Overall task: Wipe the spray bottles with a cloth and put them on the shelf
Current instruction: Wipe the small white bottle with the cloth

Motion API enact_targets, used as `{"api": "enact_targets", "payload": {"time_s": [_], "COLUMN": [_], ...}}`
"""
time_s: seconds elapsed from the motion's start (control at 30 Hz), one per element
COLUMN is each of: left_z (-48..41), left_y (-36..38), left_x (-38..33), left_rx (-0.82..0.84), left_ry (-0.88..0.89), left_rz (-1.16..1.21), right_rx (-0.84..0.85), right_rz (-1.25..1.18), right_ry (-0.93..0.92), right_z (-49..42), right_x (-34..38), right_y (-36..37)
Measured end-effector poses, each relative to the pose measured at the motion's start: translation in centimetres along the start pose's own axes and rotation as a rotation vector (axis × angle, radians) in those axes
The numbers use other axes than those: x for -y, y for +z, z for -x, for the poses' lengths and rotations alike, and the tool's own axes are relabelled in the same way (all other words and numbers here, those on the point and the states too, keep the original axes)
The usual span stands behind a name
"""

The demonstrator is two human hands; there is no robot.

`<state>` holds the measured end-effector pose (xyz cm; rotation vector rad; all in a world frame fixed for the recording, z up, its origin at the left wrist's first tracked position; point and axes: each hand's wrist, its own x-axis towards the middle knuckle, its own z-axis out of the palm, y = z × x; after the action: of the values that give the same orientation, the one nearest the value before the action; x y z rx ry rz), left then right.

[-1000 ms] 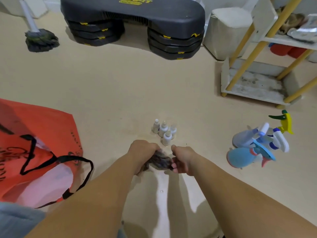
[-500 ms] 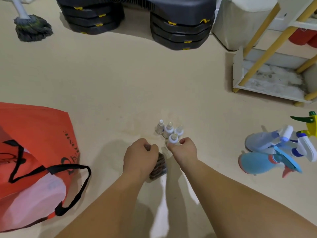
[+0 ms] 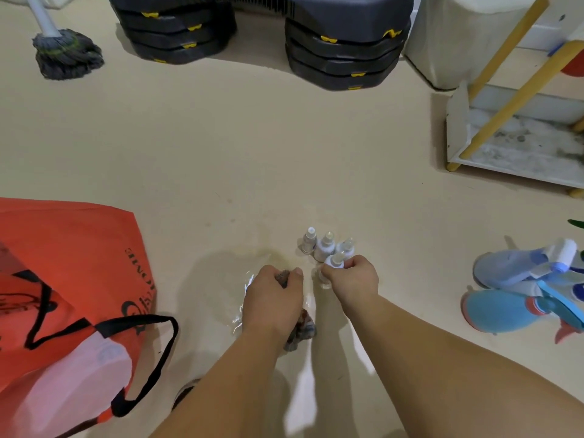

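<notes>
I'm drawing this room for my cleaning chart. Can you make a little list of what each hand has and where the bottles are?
left hand: grips a dark cloth
right hand: pinches one small bottle
other small bottles: three, upright on the floor
trigger spray bottles: lying on the floor at right
shelf: far right, no bottles visible on its lowest board

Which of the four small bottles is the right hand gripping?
The front bottle, nearest the camera: the right hand pinches it below its cap, while the other three stand ungripped behind.
</notes>
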<state>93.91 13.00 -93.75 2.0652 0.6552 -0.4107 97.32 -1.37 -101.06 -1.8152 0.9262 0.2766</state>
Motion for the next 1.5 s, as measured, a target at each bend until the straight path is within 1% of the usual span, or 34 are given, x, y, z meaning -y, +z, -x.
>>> {"api": "enact_targets", "payload": {"time_s": [0.13,0.3,0.4,0.47,0.7,0.83,0.97,1.07,1.13,1.23,1.33,1.43,1.5], "left_z": [0.2,1.5,3.0,4.0,8.9,12.1,15.2,16.7,17.2,17.7,18.0,17.8,17.0], "left_y": [-0.3,-0.2,-0.2,-0.4,-4.6,-8.2,-10.8,-12.2,-12.8,-12.9,-13.4,-14.6,-14.9], "left_x": [-0.5,-3.0,-5.6,-7.4,-13.6,-17.0,-19.3,-19.9,-19.9,-20.0,-20.4,-20.7,-20.7], "left_rx": [0.079,0.114,0.162,0.181,0.248,0.304,0.405,0.449,0.506,0.578,0.664,0.755,0.724], "left_ry": [-0.049,-0.096,-0.086,-0.069,0.061,0.122,0.187,0.243,0.235,0.216,0.281,0.389,0.475], "left_rz": [0.086,0.211,0.348,0.389,0.456,0.545,0.678,0.723,0.746,0.808,0.851,0.788,0.683], "right_rx": [-0.004,0.064,0.078,0.080,0.046,0.085,0.124,0.119,0.122,0.135,0.149,0.091,0.053], "right_rz": [0.050,0.022,-0.038,-0.051,0.015,0.027,0.098,0.230,0.301,0.298,0.238,0.318,0.427], "right_ry": [-0.045,-0.091,-0.162,-0.235,-0.505,-0.618,-0.691,-0.726,-0.731,-0.723,-0.698,-0.763,-0.823], "right_z": [1.0,2.3,3.7,4.9,10.8,15.0,18.7,20.9,22.0,22.9,22.9,22.2,21.6], "right_x": [-0.3,0.3,1.5,2.8,9.6,13.6,16.8,18.4,18.9,19.0,18.6,18.2,18.2], "right_y": [-0.8,-3.6,-6.0,-7.7,-14.1,-16.9,-19.3,-21.2,-22.2,-22.8,-22.9,-23.0,-22.9]}}
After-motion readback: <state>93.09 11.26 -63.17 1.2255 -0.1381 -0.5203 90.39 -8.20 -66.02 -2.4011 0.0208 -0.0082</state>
